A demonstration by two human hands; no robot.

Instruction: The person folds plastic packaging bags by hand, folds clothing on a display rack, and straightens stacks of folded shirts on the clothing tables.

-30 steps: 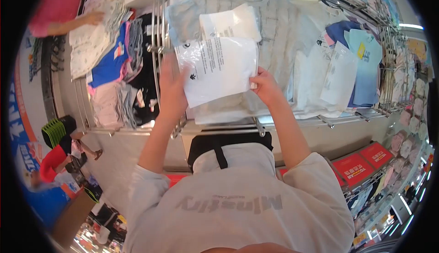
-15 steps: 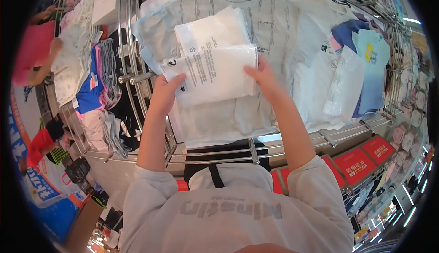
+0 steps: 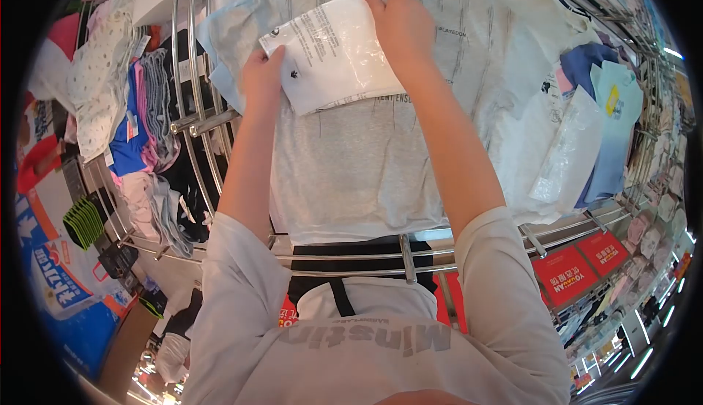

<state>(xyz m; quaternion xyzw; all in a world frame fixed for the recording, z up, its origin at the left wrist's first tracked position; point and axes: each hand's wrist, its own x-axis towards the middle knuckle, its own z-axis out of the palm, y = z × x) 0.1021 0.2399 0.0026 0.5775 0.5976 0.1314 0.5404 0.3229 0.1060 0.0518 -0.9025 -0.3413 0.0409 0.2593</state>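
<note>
White pack (image 3: 333, 50) over a grey shirt (image 3: 351, 178)

Right near the neck of the shirt, on it or just above; cannot tell if touching. Grasping the pack's left edge with the left hand (image 3: 262, 81), thumb on top. Grasping the top right corner with the right hand (image 3: 404, 33). Some fingers hidden underneath, so cannot tell how tight.

To hold it well, lay both thumbs flat and gentle. Pull just a little, to smooth the shiny plastic. Better not to pinch hard: probably slippery, and easy to crumple. Watch the slant, with the right end farther from the front rail (image 3: 351, 268).

Look out for the metal bars (image 3: 195, 46) to the left, past the left hand, and for the metal peg (image 3: 217, 121) just beside the left forearm (image 3: 251, 149).

For moving, lots of flat grey cloth between the pack and the front rail, and more to the right. Farther right, a second shiny pack (image 3: 567, 145), beside a blue-green shirt (image 3: 619, 105). Go slowly there, to avoid bumping either one.
</note>
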